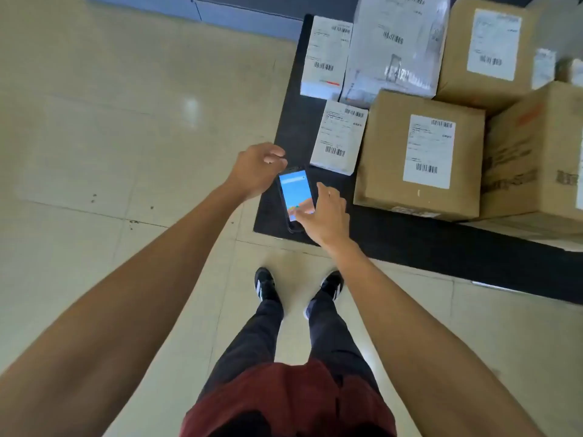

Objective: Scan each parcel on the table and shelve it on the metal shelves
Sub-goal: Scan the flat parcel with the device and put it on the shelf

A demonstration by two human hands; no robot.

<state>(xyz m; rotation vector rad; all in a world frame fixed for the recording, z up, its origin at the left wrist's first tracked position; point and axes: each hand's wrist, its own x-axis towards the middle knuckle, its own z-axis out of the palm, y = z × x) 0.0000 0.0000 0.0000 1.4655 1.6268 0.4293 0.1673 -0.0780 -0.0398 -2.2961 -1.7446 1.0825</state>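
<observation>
A black handheld scanner (295,197) with a lit blue screen lies on the near left corner of the black table (410,241). My right hand (328,216) holds it from the right, thumb on the lower screen and fingers along its right edge. My left hand (257,168) hovers just left of the scanner's top end, fingers loosely curled around nothing. Labelled parcels fill the table: a small white box (339,137) beside the scanner, a brown carton (419,156) to its right, another white box (325,55) and a grey plastic bag parcel (394,45) behind.
More brown cartons (485,48) (536,152) are stacked at the right side of the table. I stand on pale tiled floor (110,137) at the table's corner, feet close to its edge. A blue-grey base (189,7) runs along the far wall. No shelves are in view.
</observation>
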